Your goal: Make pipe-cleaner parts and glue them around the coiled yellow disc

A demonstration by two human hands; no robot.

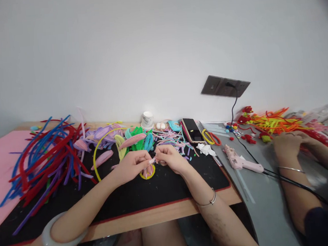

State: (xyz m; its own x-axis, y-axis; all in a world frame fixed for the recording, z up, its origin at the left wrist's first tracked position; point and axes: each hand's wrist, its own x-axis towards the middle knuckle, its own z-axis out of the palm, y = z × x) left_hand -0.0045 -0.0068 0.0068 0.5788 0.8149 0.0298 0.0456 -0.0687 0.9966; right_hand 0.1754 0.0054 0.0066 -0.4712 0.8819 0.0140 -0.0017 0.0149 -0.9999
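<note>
Left fingers [144,165] and right fingers [161,157] pinch a pale bit [153,160], green strands [138,131] and cup [147,120] beyond.

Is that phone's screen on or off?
Off, it seems: the phone shows only a dark screen, no picture or glow, with a small yellow piece lying on it.

Small pale piece [154,160] being pinched between fingers [144,164]
A round yellow piece [148,177] is showing just below, its middle partly covered.
</note>
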